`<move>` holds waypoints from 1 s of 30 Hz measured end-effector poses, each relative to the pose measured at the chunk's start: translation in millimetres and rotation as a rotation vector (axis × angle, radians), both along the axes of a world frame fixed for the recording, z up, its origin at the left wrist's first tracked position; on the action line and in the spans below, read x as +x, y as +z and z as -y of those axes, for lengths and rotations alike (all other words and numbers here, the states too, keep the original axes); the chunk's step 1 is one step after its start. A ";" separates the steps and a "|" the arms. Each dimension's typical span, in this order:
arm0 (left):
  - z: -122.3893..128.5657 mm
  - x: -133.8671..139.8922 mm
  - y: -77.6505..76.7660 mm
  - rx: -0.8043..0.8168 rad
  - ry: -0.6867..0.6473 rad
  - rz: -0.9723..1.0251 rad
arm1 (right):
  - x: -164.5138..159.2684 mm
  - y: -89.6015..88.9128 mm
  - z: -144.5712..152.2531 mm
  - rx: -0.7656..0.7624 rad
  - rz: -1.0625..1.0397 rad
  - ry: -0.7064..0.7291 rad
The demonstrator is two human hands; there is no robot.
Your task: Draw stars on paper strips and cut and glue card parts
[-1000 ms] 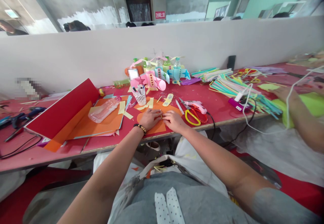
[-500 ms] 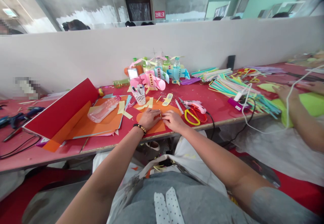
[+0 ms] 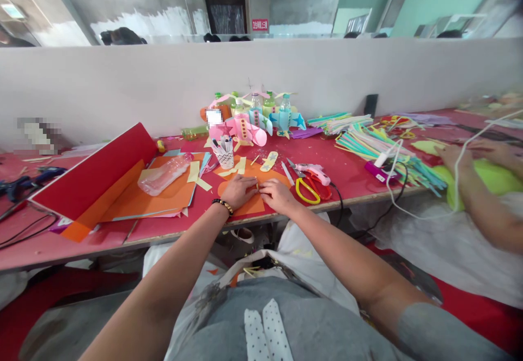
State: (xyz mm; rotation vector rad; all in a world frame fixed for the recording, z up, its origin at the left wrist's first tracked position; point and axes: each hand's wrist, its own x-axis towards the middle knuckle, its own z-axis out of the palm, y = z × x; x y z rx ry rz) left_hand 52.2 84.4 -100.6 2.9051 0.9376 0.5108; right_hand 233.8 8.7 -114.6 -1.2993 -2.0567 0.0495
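Watching remotely, I've got left hand (image 3: 238, 191) and right hand (image 3: 278, 194) in front of the pen cup (image 3: 224, 155), slightly right, fingers bunched narrow around a tiny yellowish piece (image 3: 257, 185); can't tell which grips it. Orange paper (image 3: 254, 206) underneath.

Beyond the left hand (image 3: 239, 191) stands a pen cup (image 3: 225, 157), and right of the right hand (image 3: 278, 194) lie scissors (image 3: 301, 175).

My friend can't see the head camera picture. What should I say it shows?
A person's left hand and right hand are close together over orange paper on a red table. Scissors and a pink glue gun lie to the right; farther back stand bottles trimmed with colored paper.
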 end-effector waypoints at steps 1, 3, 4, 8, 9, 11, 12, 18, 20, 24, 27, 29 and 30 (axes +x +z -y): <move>-0.5 0.0 -0.4 -0.006 -0.004 0.004 | -0.2 1.1 0.7 -0.003 -0.006 -0.005; -1.5 0.1 -1.2 -0.019 -0.010 0.022 | -0.7 3.5 2.1 -0.006 -0.018 -0.019; -1.7 0.0 -1.6 -0.026 -0.010 0.038 | -0.8 4.7 2.8 -0.005 -0.024 -0.031; -0.7 -0.7 -2.0 -0.052 -0.005 0.106 | 9.1 10.8 9.1 0.020 -0.048 -0.135; -0.1 -1.1 -1.7 -0.060 -0.005 0.120 | 16.2 13.7 11.9 0.029 -0.053 -0.178; 1.1 -2.1 -0.8 -0.078 -0.010 0.138 | 37.2 22.3 18.2 0.047 -0.065 -0.290; 1.5 -2.5 -0.3 -0.088 -0.011 0.146 | 50.8 27.9 21.3 0.049 -0.070 -0.353; 1.4 -3.4 -0.3 -0.129 0.013 0.177 | 138.5 52.7 32.8 -0.129 -0.108 -0.727; 0.7 -3.3 -0.8 -0.133 0.014 0.172 | 155.8 50.7 32.6 -0.293 -0.139 -0.745; -0.1 -3.4 -0.5 -0.131 0.017 0.153 | 167.0 41.6 26.0 -0.493 -0.270 -0.703; 0.3 -3.6 0.7 -0.131 0.020 0.143 | 163.2 41.8 22.4 -0.513 -0.432 -0.660; 0.8 -3.6 1.3 -0.134 0.020 0.143 | 156.3 46.8 23.5 -0.508 -0.557 -0.589; 1.0 -3.6 1.5 -0.136 0.018 0.143 | 151.4 50.2 24.9 -0.504 -0.615 -0.542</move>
